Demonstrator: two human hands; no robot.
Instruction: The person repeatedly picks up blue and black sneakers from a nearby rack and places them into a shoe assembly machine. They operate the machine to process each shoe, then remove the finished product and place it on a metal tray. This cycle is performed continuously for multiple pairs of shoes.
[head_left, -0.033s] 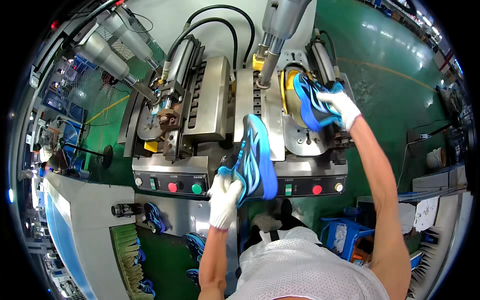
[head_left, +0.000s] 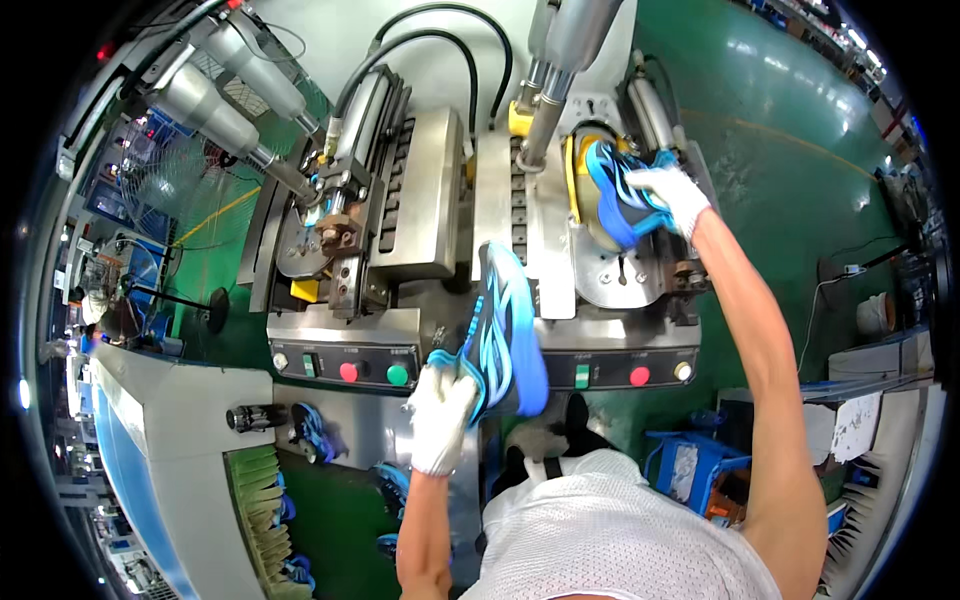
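In a white knit glove, my left hand (head_left: 441, 417) is closed on the heel collar of a blue and black sneaker (head_left: 510, 330). That shoe is held in the air before the machine's front panel, toe away from me and blue sole to the right. My right hand (head_left: 668, 197), gloved alike, grips a second blue and black sneaker (head_left: 622, 195) by its heel end. This one is tilted over the right station of the pressing machine (head_left: 615, 280), above a pad with yellow edging; whether it touches the pad, I cannot tell.
Metal press cylinders (head_left: 565, 60) hang over the machine, and another clamp station (head_left: 335, 235) stands at left. Coloured buttons line the control panel (head_left: 520, 368). A conveyor with bristles (head_left: 255, 500) and several sneakers are at lower left. A blue crate (head_left: 680, 470) stands at lower right.
The left sneaker has come slightly down toward me and left. My right hand and its sneaker have shifted a little farther away over the right station. Both hands keep their grip.
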